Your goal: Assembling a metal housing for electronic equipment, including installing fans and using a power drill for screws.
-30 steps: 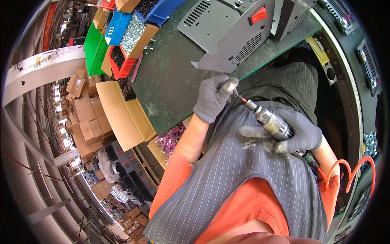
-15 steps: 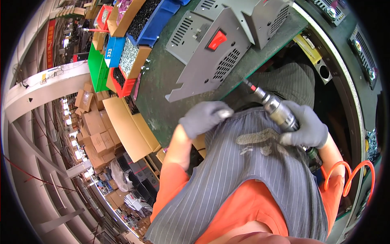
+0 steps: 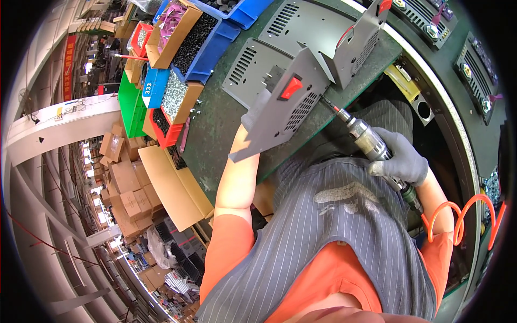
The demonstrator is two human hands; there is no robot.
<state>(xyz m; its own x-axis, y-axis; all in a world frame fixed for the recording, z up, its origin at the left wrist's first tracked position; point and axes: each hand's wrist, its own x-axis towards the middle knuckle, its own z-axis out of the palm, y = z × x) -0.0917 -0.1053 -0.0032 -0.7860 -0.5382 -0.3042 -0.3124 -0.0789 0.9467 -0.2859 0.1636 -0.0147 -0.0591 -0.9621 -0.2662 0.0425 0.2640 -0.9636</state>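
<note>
In my right hand (image 3: pixel 404 157), gloved in grey, is a pneumatic screwdriver (image 3: pixel 366 139). Its bit points up and to the left, close to the vented end of a grey sheet-metal panel (image 3: pixel 264 126); whether it touches cannot be told. That panel stands tilted on the bench and carries a red rocker switch (image 3: pixel 291 88). My left hand (image 3: pixel 255 114), also gloved, reaches behind the panel, which hides its fingers. Beside it a flat slotted metal plate (image 3: pixel 253 67) lies on the bench. A second bent panel (image 3: pixel 358 48) with a red switch stands farther right.
Blue bins (image 3: pixel 215 46), cardboard trays and a red bin (image 3: pixel 171 133) of screws and small parts crowd the bench's left side. An orange coiled air hose (image 3: pixel 458 215) runs from the screwdriver. More slotted assemblies (image 3: pixel 476 75) sit at the right. Cartons (image 3: pixel 129 177) are stacked beyond the bench.
My left hand has moved from over my lap up behind the switch panel. The panel has shifted slightly and tilts differently. The screwdriver's tip has risen toward the panel's vented end.
</note>
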